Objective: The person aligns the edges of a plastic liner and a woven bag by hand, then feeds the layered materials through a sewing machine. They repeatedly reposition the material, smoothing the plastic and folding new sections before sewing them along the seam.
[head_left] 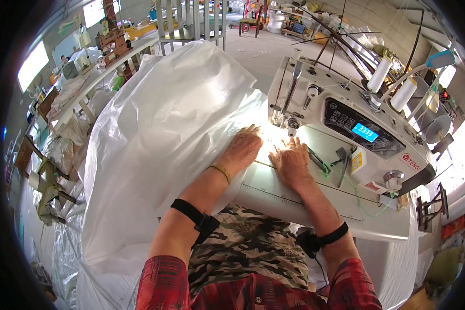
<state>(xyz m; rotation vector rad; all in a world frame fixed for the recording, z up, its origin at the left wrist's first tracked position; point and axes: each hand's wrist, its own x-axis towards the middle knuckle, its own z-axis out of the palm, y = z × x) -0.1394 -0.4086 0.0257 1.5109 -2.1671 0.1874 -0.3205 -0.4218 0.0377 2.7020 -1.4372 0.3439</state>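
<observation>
Both hands are down flat at the needle end of the white sewing machine [346, 119], and the big sheet of white woven plastic fabric [160, 129] is spread out to the person's left, draped over the worktop [315, 201] and spilling off its near edge toward the floor. The left hand [241, 150] lies palm-down on the fabric just left of the needle, fingers spread and pressing rather than pinching, no closed grip at all. The right hand [290, 163] sits just beside it on the lit strip of material in front of the presser foot, fingers likewise fanned out flat, holding nothing. A thin bracelet [221, 172] rings the left wrist, and black straps [194, 214] wrap both forearms. On the machine bed to the right of the right hand lie small snips with a green loop [319, 163], and two white thread cones [392, 82] stand behind the machine head (its little blue display is glowing). This sheet looks light for its size but bulky, crinkly and slick, the sort of stuff that slides and bunches under its own hanging weight, so flat palms close to the needle seem the sensible hold, with the edge taken near the seam line rather than far out in the loose billow.
</observation>
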